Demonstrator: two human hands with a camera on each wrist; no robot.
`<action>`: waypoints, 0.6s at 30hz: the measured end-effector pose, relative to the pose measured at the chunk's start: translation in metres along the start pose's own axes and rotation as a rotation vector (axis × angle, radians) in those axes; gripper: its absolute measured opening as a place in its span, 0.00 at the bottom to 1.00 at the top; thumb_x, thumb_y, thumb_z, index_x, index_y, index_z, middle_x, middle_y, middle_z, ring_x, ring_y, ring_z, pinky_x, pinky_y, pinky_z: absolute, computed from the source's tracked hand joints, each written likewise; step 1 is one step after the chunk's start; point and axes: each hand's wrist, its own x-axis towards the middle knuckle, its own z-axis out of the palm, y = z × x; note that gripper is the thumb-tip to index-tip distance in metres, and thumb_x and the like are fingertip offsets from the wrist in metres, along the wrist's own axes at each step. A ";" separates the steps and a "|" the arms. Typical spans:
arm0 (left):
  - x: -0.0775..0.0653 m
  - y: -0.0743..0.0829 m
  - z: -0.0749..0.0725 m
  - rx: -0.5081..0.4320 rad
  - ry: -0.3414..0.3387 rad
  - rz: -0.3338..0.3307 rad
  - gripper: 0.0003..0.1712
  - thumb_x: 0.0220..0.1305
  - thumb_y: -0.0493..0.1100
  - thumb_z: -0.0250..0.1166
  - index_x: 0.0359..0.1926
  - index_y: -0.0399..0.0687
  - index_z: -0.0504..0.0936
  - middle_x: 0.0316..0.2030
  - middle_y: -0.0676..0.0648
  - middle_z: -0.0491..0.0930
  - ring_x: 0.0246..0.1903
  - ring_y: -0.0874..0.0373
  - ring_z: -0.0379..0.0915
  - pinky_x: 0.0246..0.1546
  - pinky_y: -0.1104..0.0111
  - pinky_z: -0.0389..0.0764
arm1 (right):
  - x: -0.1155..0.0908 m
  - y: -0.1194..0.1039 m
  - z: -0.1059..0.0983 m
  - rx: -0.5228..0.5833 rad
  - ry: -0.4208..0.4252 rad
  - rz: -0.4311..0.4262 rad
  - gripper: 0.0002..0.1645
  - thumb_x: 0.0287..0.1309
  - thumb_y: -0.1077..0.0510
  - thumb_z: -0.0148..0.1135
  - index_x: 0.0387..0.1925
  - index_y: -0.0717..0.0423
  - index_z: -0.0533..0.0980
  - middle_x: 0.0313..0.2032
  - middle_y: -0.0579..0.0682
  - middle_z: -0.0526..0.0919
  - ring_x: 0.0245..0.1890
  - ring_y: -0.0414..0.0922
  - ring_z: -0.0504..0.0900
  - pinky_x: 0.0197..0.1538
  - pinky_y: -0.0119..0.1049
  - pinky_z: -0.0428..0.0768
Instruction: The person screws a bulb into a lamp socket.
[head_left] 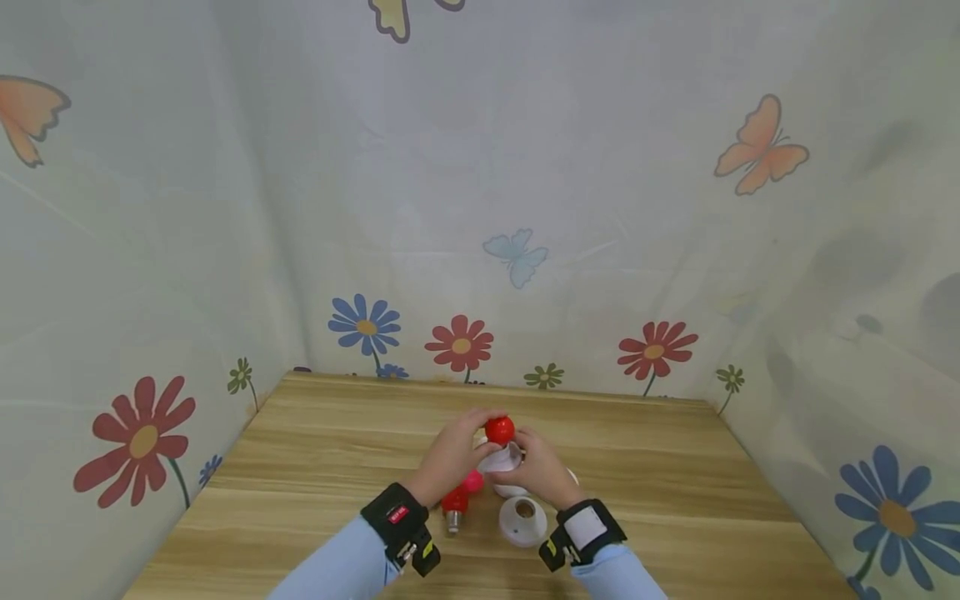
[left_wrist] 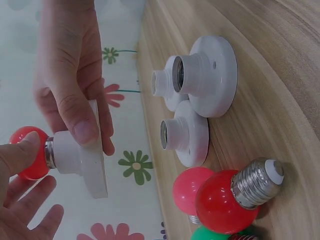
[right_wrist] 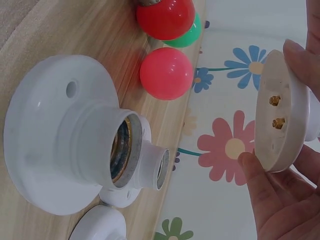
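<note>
My left hand [head_left: 452,457] pinches a red light bulb [left_wrist: 31,156] between thumb and fingers. Its metal screw cap sits at the mouth of a white lamp holder [left_wrist: 85,157], with a band of metal still showing. The round base of that lamp holder is gripped by my right hand [left_wrist: 75,75]. Both are held above the table, the bulb uppermost in the head view. From the right wrist view, the holder's hollow underside [right_wrist: 275,112] with two brass screws faces the camera. My right thumb and fingers press its rim.
Several white lamp holders [left_wrist: 215,75] stand on the wooden table [head_left: 337,500], below my right hand. Left of them lie a red bulb [left_wrist: 225,202], a pink bulb [right_wrist: 166,73] and a green bulb [right_wrist: 186,34]. A flowered curtain [head_left: 420,167] hangs behind and beside the table.
</note>
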 end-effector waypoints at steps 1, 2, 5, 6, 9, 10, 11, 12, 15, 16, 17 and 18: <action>0.000 0.000 0.000 0.005 -0.006 0.000 0.35 0.56 0.40 0.71 0.65 0.54 0.71 0.61 0.49 0.75 0.61 0.52 0.71 0.60 0.55 0.73 | 0.000 0.000 0.000 -0.006 0.002 -0.005 0.35 0.41 0.45 0.78 0.50 0.58 0.78 0.45 0.52 0.80 0.43 0.46 0.78 0.49 0.46 0.81; 0.000 0.001 -0.001 0.005 -0.010 -0.002 0.37 0.56 0.41 0.72 0.66 0.55 0.69 0.62 0.48 0.73 0.61 0.51 0.70 0.60 0.54 0.73 | -0.001 0.001 0.000 -0.011 0.003 -0.010 0.35 0.41 0.45 0.78 0.50 0.58 0.78 0.44 0.52 0.80 0.43 0.46 0.78 0.49 0.46 0.81; 0.003 0.003 -0.005 0.033 -0.002 -0.006 0.44 0.53 0.47 0.74 0.69 0.56 0.64 0.65 0.47 0.69 0.63 0.49 0.69 0.58 0.55 0.75 | -0.001 0.001 -0.001 -0.006 0.003 -0.009 0.34 0.41 0.45 0.79 0.49 0.58 0.78 0.44 0.52 0.80 0.42 0.46 0.78 0.48 0.45 0.81; 0.004 0.004 -0.007 0.048 0.010 -0.006 0.45 0.52 0.49 0.74 0.70 0.55 0.63 0.65 0.46 0.68 0.62 0.49 0.69 0.57 0.55 0.75 | -0.001 0.001 -0.001 0.001 0.002 0.000 0.34 0.41 0.45 0.79 0.49 0.57 0.78 0.44 0.51 0.80 0.42 0.46 0.78 0.47 0.44 0.82; 0.011 0.008 -0.010 0.112 0.045 -0.008 0.43 0.52 0.54 0.74 0.66 0.50 0.66 0.60 0.45 0.70 0.55 0.51 0.73 0.52 0.62 0.80 | -0.001 -0.001 -0.002 0.029 -0.001 0.028 0.35 0.41 0.44 0.78 0.50 0.55 0.77 0.45 0.51 0.79 0.42 0.46 0.77 0.47 0.45 0.81; 0.013 0.010 -0.011 0.131 0.050 -0.006 0.40 0.52 0.55 0.73 0.63 0.49 0.68 0.57 0.46 0.71 0.51 0.53 0.74 0.50 0.65 0.81 | 0.000 -0.001 -0.002 0.039 -0.003 0.039 0.36 0.41 0.43 0.78 0.51 0.54 0.77 0.45 0.50 0.79 0.42 0.46 0.78 0.48 0.45 0.81; 0.015 0.012 -0.012 0.142 0.050 -0.007 0.37 0.52 0.55 0.73 0.60 0.48 0.70 0.54 0.46 0.72 0.48 0.54 0.74 0.47 0.66 0.82 | 0.000 -0.002 -0.002 0.043 -0.002 0.039 0.36 0.41 0.43 0.78 0.51 0.54 0.77 0.46 0.50 0.79 0.43 0.46 0.78 0.48 0.46 0.81; 0.016 0.013 -0.013 0.155 0.046 -0.011 0.34 0.53 0.55 0.73 0.57 0.48 0.72 0.51 0.46 0.73 0.46 0.55 0.74 0.45 0.68 0.82 | 0.000 -0.003 -0.002 0.048 -0.002 0.038 0.37 0.41 0.43 0.78 0.52 0.54 0.76 0.46 0.50 0.80 0.43 0.46 0.78 0.49 0.47 0.81; 0.019 0.016 -0.014 0.164 0.033 -0.022 0.28 0.53 0.54 0.73 0.51 0.48 0.75 0.46 0.48 0.74 0.42 0.56 0.75 0.43 0.69 0.83 | 0.001 -0.005 -0.001 0.054 -0.003 0.026 0.37 0.41 0.43 0.78 0.52 0.54 0.76 0.46 0.51 0.80 0.44 0.47 0.79 0.49 0.48 0.81; 0.019 0.017 -0.014 0.161 0.031 -0.032 0.27 0.53 0.53 0.74 0.50 0.48 0.75 0.46 0.48 0.74 0.43 0.56 0.75 0.43 0.68 0.83 | 0.001 -0.006 -0.001 0.051 -0.005 0.024 0.37 0.42 0.43 0.78 0.52 0.54 0.76 0.46 0.51 0.80 0.43 0.46 0.79 0.48 0.47 0.81; 0.019 0.017 -0.014 0.157 0.032 -0.041 0.26 0.53 0.52 0.74 0.49 0.48 0.75 0.46 0.48 0.74 0.43 0.56 0.75 0.44 0.68 0.83 | 0.002 -0.007 -0.001 0.046 -0.007 0.019 0.36 0.42 0.43 0.78 0.52 0.55 0.76 0.45 0.51 0.80 0.43 0.47 0.78 0.47 0.47 0.81; 0.019 0.017 -0.014 0.154 0.034 -0.050 0.26 0.53 0.51 0.74 0.49 0.48 0.75 0.46 0.48 0.74 0.43 0.56 0.76 0.44 0.67 0.83 | 0.002 -0.007 0.000 0.040 -0.010 0.021 0.36 0.42 0.43 0.78 0.52 0.54 0.77 0.45 0.50 0.80 0.43 0.46 0.78 0.47 0.46 0.81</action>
